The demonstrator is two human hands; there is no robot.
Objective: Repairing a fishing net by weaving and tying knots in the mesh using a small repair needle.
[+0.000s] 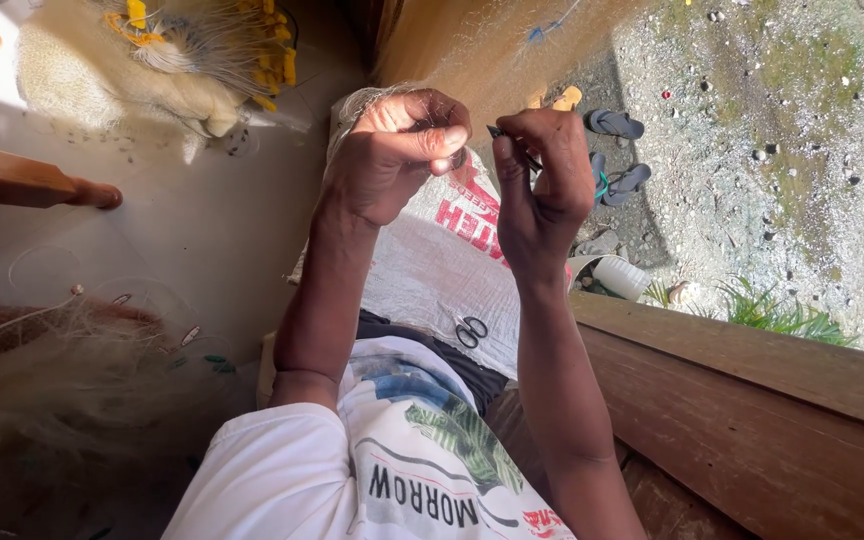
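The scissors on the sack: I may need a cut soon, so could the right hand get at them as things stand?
Probably yes: the scissors lie uncovered on the white sack below the right hand, though it pinches a small dark tool.

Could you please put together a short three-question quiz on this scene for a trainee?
1. True or false: the small black-handled scissors are held in the left hand.
2. What does the right hand pinch between its fingertips?
3. Which lies on the gravel below: A) grey flip-flop sandals, B) a blue bucket, C) a red hammer?

Key:
1. False; they lie on the white woven sack on the lap.
2. A small dark netting tool, against the fine pale fishing net.
3. A.
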